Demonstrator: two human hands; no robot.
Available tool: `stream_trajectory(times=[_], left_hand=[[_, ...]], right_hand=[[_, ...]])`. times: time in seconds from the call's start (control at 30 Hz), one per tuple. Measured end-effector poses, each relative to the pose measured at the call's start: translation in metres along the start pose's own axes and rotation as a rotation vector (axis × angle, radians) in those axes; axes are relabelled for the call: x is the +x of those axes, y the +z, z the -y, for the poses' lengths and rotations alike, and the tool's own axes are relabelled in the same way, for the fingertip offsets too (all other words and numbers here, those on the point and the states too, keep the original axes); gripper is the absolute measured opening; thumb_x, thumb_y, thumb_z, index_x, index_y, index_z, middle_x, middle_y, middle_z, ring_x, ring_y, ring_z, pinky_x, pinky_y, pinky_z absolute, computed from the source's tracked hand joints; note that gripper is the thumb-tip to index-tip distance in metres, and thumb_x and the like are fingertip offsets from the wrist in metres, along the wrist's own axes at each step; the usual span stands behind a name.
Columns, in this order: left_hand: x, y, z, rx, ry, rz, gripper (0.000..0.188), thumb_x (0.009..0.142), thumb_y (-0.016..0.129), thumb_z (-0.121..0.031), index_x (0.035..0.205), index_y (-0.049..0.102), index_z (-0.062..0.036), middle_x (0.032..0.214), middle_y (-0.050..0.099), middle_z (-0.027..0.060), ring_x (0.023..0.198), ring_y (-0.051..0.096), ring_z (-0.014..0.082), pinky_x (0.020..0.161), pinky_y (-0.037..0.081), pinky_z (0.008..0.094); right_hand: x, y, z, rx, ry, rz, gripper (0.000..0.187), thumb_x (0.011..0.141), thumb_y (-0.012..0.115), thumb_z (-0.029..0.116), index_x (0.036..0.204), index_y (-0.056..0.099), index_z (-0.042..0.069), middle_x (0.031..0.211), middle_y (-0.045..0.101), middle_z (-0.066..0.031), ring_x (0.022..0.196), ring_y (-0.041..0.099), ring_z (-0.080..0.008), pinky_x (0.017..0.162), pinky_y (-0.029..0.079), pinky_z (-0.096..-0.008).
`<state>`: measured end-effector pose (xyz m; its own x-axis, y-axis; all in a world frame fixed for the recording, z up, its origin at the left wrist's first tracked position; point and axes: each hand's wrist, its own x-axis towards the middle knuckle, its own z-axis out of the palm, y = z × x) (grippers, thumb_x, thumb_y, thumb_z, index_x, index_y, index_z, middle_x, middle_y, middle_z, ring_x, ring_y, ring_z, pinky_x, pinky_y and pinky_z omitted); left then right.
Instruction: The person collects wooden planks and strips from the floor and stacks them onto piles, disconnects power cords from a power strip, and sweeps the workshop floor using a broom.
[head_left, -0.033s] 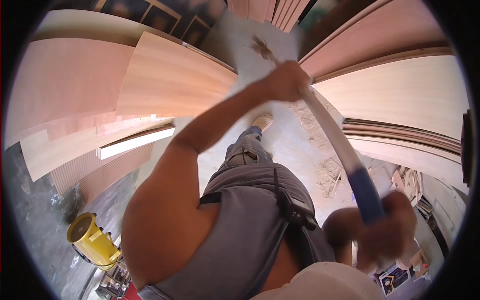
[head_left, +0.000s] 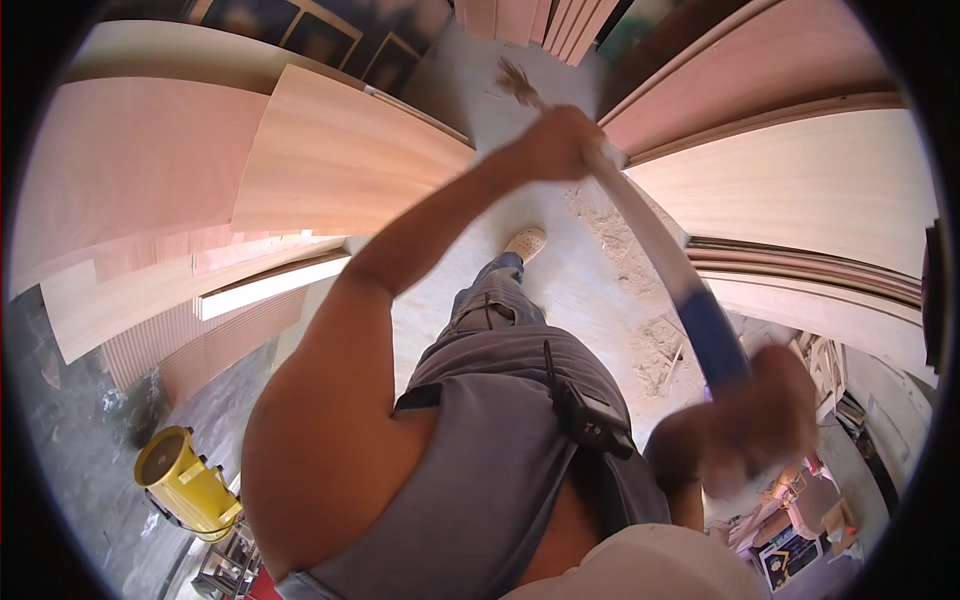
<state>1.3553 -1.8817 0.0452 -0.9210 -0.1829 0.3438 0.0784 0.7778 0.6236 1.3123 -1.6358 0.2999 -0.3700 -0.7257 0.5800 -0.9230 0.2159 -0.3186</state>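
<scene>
A long-handled broom [head_left: 640, 225] slants across the view, its pale shaft ending in a dark blue grip. Closed around the shaft near the brush end is my left hand [head_left: 562, 145], with the arm stretched forward. My right hand [head_left: 758, 420], blurred by motion, wraps the blue grip at the near right. Beyond the left hand, the brown bristles [head_left: 516, 80] hang over the grey floor; whether they touch it I cannot tell. Sawdust and wood scraps [head_left: 650, 330] lie on the floor to the right of my legs, partly behind the shaft.
Wooden sheets [head_left: 350, 150] lean or lie stacked on the left, and more board stacks [head_left: 780, 190] line the right, leaving a narrow aisle. A yellow cylindrical machine [head_left: 185, 480] stands at lower left. Offcuts [head_left: 825, 370] and clutter are at lower right. A radio [head_left: 595, 425] hangs at my waist.
Both hands and the broom have shifted slightly forward and left. The bristles moved a little farther up the aisle. The right hand has risen in the picture.
</scene>
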Motion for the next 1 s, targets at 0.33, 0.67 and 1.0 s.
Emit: stream_trajectory(times=[0.33,0.67,1.0], left_hand=[[0.019,0.064,-0.037,-0.160,0.195,0.237,0.029,0.069,0.073,-0.030,0.058,0.054,-0.0098,0.060,0.056,0.0082,0.067,0.057,0.0290,0.068,0.045,0.0397],[-0.049,0.019,0.017,0.022,-0.075,0.152,0.030,0.074,0.072,-0.029,0.062,0.054,-0.0080,0.066,0.055,0.0116,0.068,0.055,0.0314,0.065,0.042,0.0410],[-0.059,0.225,-0.118,-0.595,0.068,0.597,0.034,0.073,0.072,-0.035,0.066,0.055,-0.0061,0.067,0.058,0.0128,0.068,0.059,0.0306,0.063,0.045,0.0398]], right_hand=[[0.004,-0.022,0.000,0.502,0.308,0.189,0.012,0.061,0.068,0.008,0.063,0.056,0.006,0.060,0.055,-0.0066,0.052,0.052,-0.0184,0.047,0.036,-0.0271],[-0.046,0.011,-0.009,0.808,0.316,0.216,0.015,0.064,0.061,0.007,0.061,0.048,0.002,0.059,0.051,-0.0097,0.057,0.051,-0.0192,0.051,0.038,-0.0317],[-0.092,-0.060,0.012,0.588,0.645,0.091,0.025,0.074,0.069,0.023,0.059,0.054,0.010,0.052,0.053,-0.0026,0.043,0.051,-0.0145,0.044,0.036,-0.0269]])
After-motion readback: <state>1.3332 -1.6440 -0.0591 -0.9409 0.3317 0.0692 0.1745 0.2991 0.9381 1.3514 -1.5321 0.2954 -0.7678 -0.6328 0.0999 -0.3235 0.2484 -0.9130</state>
